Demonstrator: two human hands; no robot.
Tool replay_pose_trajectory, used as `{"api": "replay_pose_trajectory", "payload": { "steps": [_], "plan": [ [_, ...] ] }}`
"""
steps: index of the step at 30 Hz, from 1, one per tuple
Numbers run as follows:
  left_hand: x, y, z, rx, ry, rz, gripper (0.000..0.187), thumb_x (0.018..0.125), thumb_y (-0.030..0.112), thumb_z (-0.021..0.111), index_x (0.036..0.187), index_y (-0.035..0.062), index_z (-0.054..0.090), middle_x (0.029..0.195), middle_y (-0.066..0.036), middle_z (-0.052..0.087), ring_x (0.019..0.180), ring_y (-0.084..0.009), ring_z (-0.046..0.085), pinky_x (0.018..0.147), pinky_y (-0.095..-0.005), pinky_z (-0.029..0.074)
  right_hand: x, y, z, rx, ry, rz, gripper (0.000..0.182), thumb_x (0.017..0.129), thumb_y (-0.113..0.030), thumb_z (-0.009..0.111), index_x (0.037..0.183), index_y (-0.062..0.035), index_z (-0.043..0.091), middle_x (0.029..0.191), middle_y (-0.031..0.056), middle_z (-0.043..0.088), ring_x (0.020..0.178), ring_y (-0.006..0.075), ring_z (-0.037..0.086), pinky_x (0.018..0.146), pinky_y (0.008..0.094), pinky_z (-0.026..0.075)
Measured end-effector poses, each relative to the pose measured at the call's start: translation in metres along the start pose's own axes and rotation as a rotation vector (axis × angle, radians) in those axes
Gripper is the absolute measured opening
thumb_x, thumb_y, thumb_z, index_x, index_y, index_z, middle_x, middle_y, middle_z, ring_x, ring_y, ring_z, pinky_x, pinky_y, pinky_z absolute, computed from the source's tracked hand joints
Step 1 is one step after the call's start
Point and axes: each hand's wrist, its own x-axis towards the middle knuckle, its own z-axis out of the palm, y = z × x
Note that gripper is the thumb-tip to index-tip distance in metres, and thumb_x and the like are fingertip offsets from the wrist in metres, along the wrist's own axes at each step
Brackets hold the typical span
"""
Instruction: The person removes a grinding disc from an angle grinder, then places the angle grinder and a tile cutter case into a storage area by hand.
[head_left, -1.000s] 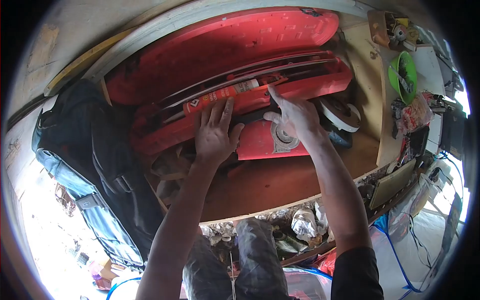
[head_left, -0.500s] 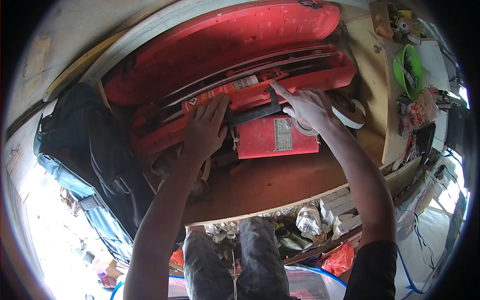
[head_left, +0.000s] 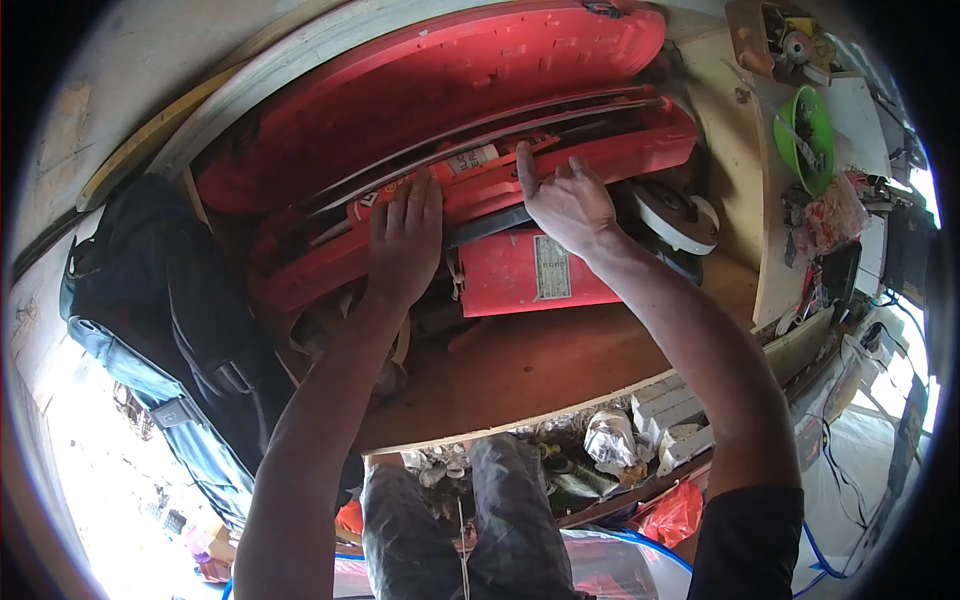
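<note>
A long red plastic case lies with its lid raised behind it. Inside are long metal strips and a red-and-white sealant cartridge. My left hand rests on the case's front edge, its outstretched fingertips at the cartridge. My right hand lies over the front edge and partly hides the dark handle. Its index finger stretches toward the cartridge's far end and the other fingers are partly bent. No object shows in its grasp. Below stands a red box with a printed label.
A dark bag stands at left. White round tape-like rolls sit right of the red box. Further right are a green bowl holding small items and a tray of parts. A wooden shelf edge runs in front of my legs.
My right hand has moved left along the case edge and now covers more of the handle and the red box's right end. My left hand stays at the cartridge; the view has shifted slightly.
</note>
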Motion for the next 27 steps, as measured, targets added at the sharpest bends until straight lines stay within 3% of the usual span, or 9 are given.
{"api": "replay_pose_trajectory", "payload": {
  "steps": [5, 8, 12, 17, 27],
  "plan": [
    [-0.007, -0.006, 0.001, -0.158, 0.009, 0.036, 0.085, 0.063, 0.009, 0.075, 0.142, 0.0075, 0.042, 0.144, -0.008, 0.048, 0.125, -0.0252, 0.051, 0.102, -0.0438, 0.041, -0.008, 0.004, 0.013, 0.167, 0.161, 0.019, 0.065, 0.080, -0.015, 0.060, 0.140, 0.0034, 0.044, 0.064, 0.0057, 0.067, 0.069, 0.0216, 0.067, 0.080, 0.0364, 0.051],
    [-0.009, -0.006, 0.004, -0.208, 0.006, 0.021, 0.086, 0.062, 0.008, 0.075, 0.142, 0.0090, 0.042, 0.144, -0.008, 0.048, 0.126, -0.0258, 0.050, 0.100, -0.0443, 0.042, -0.010, 0.007, 0.010, 0.230, 0.053, 0.010, 0.066, 0.081, -0.014, 0.058, 0.142, 0.0035, 0.041, 0.070, 0.0067, 0.069, 0.078, 0.0212, 0.068, 0.086, 0.0370, 0.050],
    [-0.009, -0.006, 0.001, -0.224, 0.053, 0.030, 0.086, 0.062, 0.006, 0.074, 0.142, 0.0096, 0.043, 0.139, -0.007, 0.050, 0.121, -0.0257, 0.053, 0.096, -0.0433, 0.044, -0.018, 0.006, 0.014, 0.218, 0.096, -0.007, 0.067, 0.081, -0.015, 0.058, 0.143, 0.0045, 0.038, 0.072, 0.0044, 0.069, 0.078, 0.0182, 0.066, 0.088, 0.0351, 0.048],
    [-0.012, -0.007, 0.004, -0.345, 0.107, 0.010, 0.069, 0.062, 0.002, 0.073, 0.127, 0.0087, 0.053, 0.125, -0.008, 0.055, 0.106, -0.0266, 0.057, 0.091, -0.0393, 0.046, -0.021, 0.003, 0.024, 0.157, 0.294, -0.047, 0.065, 0.082, -0.019, 0.059, 0.139, 0.0058, 0.041, 0.069, -0.0001, 0.064, 0.074, 0.0141, 0.061, 0.082, 0.0321, 0.045],
    [-0.012, -0.006, 0.000, -0.296, 0.043, 0.042, 0.061, 0.060, 0.005, 0.074, 0.118, 0.0077, 0.057, 0.120, -0.006, 0.058, 0.102, -0.0269, 0.058, 0.087, -0.0411, 0.046, -0.016, -0.003, 0.016, 0.190, 0.143, -0.050, 0.050, 0.085, -0.017, 0.059, 0.128, 0.0047, 0.046, 0.076, 0.0056, 0.068, 0.080, 0.0181, 0.065, 0.089, 0.0352, 0.046]
  ]
}}
